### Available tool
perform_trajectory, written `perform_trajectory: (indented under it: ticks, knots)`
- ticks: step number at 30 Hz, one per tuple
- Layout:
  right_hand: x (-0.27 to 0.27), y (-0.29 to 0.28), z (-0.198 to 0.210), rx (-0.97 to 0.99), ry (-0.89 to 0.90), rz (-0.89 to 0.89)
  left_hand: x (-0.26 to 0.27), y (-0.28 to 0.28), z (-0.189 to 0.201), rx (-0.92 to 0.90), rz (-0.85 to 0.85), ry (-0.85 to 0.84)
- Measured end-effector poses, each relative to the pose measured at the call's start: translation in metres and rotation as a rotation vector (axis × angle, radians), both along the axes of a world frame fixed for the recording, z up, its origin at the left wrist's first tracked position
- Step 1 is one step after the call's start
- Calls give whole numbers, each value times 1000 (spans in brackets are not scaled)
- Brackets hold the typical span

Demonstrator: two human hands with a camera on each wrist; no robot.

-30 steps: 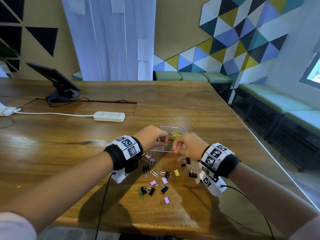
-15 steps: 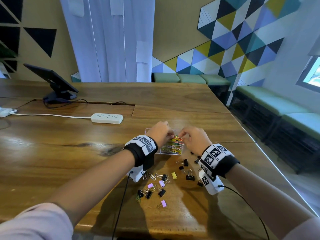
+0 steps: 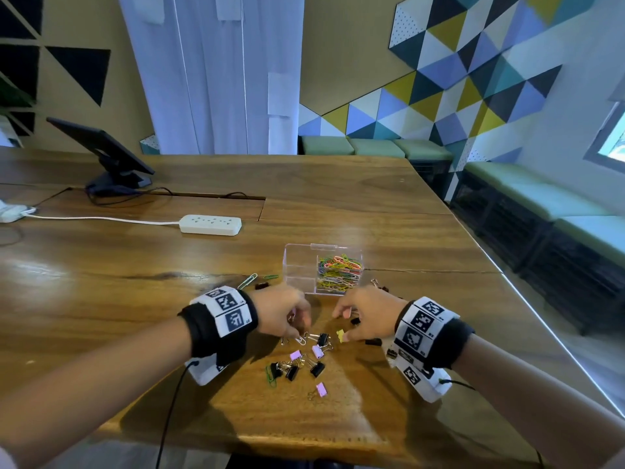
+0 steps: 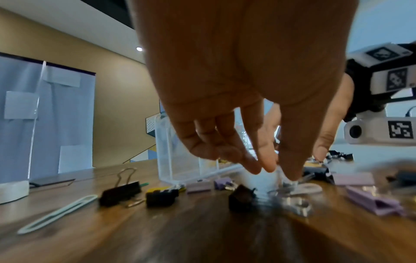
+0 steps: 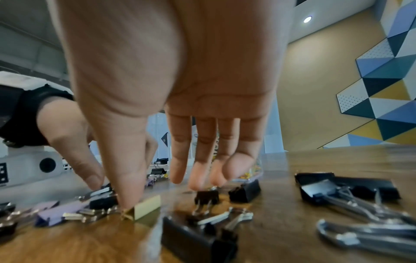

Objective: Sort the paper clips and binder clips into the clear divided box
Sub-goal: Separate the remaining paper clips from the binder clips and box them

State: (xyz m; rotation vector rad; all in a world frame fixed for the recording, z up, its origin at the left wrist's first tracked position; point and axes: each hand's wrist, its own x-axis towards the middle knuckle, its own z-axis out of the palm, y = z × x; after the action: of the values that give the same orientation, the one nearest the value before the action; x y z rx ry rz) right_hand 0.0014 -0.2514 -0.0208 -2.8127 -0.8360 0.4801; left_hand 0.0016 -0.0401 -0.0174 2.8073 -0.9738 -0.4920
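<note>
The clear divided box (image 3: 301, 265) stands on the wooden table. Its right compartment holds coloured paper clips (image 3: 340, 272); the left one looks empty. Loose black and lilac binder clips (image 3: 318, 350) lie in front of it. My left hand (image 3: 299, 333) reaches down into this pile, thumb and forefinger tips close together (image 4: 279, 171) beside a white paper clip (image 4: 308, 188); blur hides any pinch. My right hand (image 3: 340, 324) hangs with straight fingers (image 5: 155, 192), and its thumb tip touches a yellow binder clip (image 5: 144, 208).
A pale green paper clip (image 3: 247, 281) and a black clip lie left of the box, with more black binder clips (image 5: 337, 188) to the right. A white power strip (image 3: 210, 225) and a tablet on a stand (image 3: 108, 157) sit far left. The table's edge (image 3: 527, 299) runs close on the right.
Both hands have drawn back from the box and come down over the loose clips in front of it. The box now stands uncovered.
</note>
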Motion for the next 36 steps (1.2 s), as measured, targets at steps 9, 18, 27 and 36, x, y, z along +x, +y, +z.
perform_trajectory:
  ticks: [9,18,27,36]
  knots:
    - [0,0,1,15,10,-51,-1,6,-8,-22,37,54]
    - [0,0,1,6,17,-110,-5,11,-5,-85,0,56]
    - [4,2,0,-19,-27,-134,-33,39,9,-52,-84,188]
    - [3,30,-3,54,-141,-3,-49,37,-5,-22,-126,179]
